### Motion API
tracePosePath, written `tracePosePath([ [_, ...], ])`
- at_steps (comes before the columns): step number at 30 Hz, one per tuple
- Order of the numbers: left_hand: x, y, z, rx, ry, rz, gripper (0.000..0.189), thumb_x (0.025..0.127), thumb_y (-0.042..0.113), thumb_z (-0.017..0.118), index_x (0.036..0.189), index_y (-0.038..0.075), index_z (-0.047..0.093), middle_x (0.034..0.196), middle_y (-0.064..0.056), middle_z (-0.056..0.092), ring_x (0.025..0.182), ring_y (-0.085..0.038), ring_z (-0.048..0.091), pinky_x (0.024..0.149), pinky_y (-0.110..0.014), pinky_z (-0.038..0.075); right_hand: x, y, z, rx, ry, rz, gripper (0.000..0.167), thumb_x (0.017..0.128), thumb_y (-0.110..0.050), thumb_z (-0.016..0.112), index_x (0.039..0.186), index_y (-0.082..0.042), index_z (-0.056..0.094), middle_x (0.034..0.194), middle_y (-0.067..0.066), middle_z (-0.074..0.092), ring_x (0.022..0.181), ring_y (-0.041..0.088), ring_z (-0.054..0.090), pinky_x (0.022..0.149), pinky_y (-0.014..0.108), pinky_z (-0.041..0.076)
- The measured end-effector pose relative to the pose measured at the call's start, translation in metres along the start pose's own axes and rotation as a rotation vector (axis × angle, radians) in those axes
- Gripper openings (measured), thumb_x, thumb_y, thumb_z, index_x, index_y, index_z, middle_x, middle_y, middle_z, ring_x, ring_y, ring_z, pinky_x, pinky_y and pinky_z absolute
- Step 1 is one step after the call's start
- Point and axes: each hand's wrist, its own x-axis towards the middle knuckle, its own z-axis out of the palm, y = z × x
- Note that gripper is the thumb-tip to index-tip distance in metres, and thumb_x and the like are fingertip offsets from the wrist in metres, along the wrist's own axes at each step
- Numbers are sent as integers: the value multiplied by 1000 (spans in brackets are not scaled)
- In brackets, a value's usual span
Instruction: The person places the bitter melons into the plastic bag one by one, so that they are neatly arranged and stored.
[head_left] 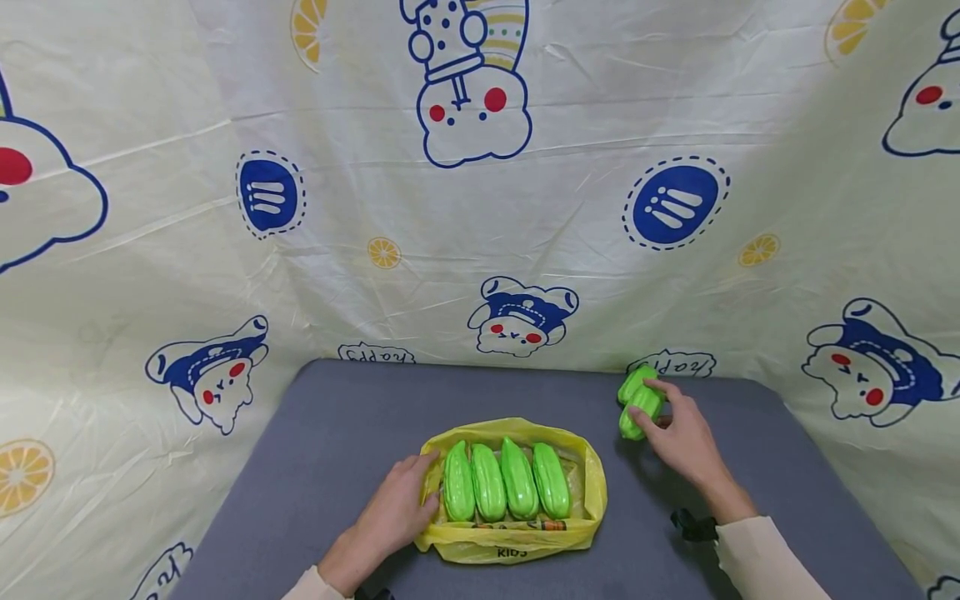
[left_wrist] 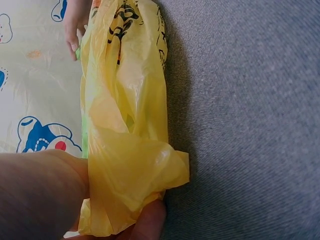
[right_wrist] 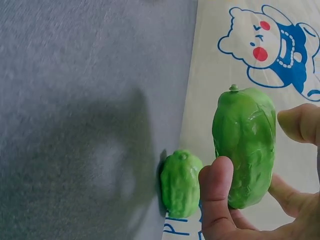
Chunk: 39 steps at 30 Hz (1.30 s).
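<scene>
My left hand (head_left: 397,504) grips the left rim of an open yellow plastic bag (head_left: 495,540). In the left wrist view the thumb (left_wrist: 150,220) lies on the bag's film, the other fingers partly hidden behind it. Several glossy green ridged gourds (head_left: 517,479) lie side by side inside the bag. At the back right, my right hand (head_left: 688,442) holds another green gourd (right_wrist: 246,145) between thumb and fingers, raised over the table. One more gourd (right_wrist: 181,185) lies just beyond it by the table's back edge.
The bag stands on a grey cloth-covered table (head_left: 352,408), near the middle front. A pale printed sheet (head_left: 585,108) hangs behind the table and at both sides. A dark strap (head_left: 693,527) is on the right wrist.
</scene>
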Motion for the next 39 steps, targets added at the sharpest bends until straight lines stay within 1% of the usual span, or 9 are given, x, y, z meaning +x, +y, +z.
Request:
tracePosePath([
  [3,-1,0,0,0,-9,-7,64,102,5,82,162,-2,63,151,-27,72,139,-49,70,114,-66,61,-2,-3,2,7,-9,-4,75,118,-41,70,176,-2,42,158,43,49,117,49,77,84,47,62],
  [7,-1,1,-1,-7,-16,-7,64,102,5,81,163,-2,62,151,-27,72,139,-49,69,113,-66,60,-4,-7,4,10,-22,-7,75,118,-39,70,176,-2,42,158,42,49,119,50,77,84,47,63],
  [14,1,1,-2,-19,-18,5,64,102,4,81,163,-3,62,151,-29,72,138,-51,70,113,-67,60,-5,-10,4,9,-31,-12,74,117,-36,71,176,-1,41,156,42,50,117,48,76,79,39,59],
  [21,1,0,-2,-29,10,29,60,101,1,81,159,-5,64,146,-30,74,133,-52,73,111,-68,61,-8,-17,6,16,-55,-20,74,117,-34,73,176,-2,43,152,40,52,118,49,76,80,42,63],
  [27,3,1,-2,-25,41,51,61,99,-3,81,158,-6,65,148,-30,74,135,-53,73,112,-67,62,-14,-27,7,49,-68,-40,71,116,-30,75,174,-2,45,154,40,52,119,52,77,80,45,66],
  [32,4,1,-2,-32,47,52,62,99,-6,80,160,-5,64,148,-29,74,136,-50,74,112,-64,63,-20,-35,9,60,-85,-46,70,115,-29,76,174,-7,47,157,39,51,120,51,77,81,47,68],
  [39,3,3,-2,-23,72,62,64,99,-8,77,162,-4,63,144,-27,76,132,-46,76,105,-60,65,-30,-47,10,72,-91,-77,68,115,-29,76,175,-10,48,163,41,46,117,49,76,80,51,68],
])
